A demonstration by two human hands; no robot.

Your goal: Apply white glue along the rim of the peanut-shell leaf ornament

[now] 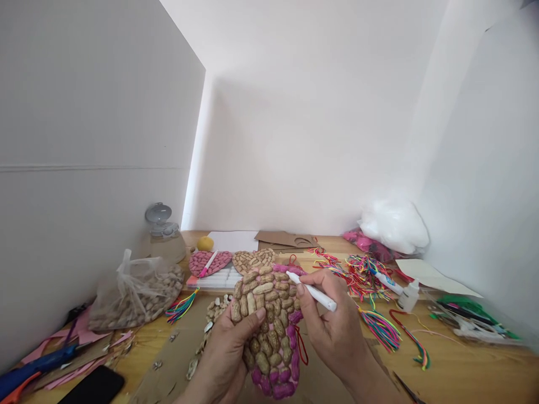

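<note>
In my left hand [229, 342] is a peanut-shell craft piece [269, 314], held up with the thumb across its front. Whole peanuts cover its face; those along the right and bottom edges are coloured purple, the middle ones natural tan. A red cord loop [302, 345] hangs at its right side. My right hand [330, 320] pinches a white marker [314, 293], its tip at the purple peanuts of the upper right edge. Behind lie a pink peanut heart [206, 262] with a pink-and-white marker [208, 264] on it, and a plain peanut heart [252, 260].
At left stand a bag of peanuts [138, 297] and a glass jar [166, 244]; a black phone [92, 387] and blue-handled glue gun [46, 365] lie nearer. Tangled coloured cords [357, 275], a small bottle [409, 295] and scissors [408, 388] are at right. Cardboard [155, 370] covers the front.
</note>
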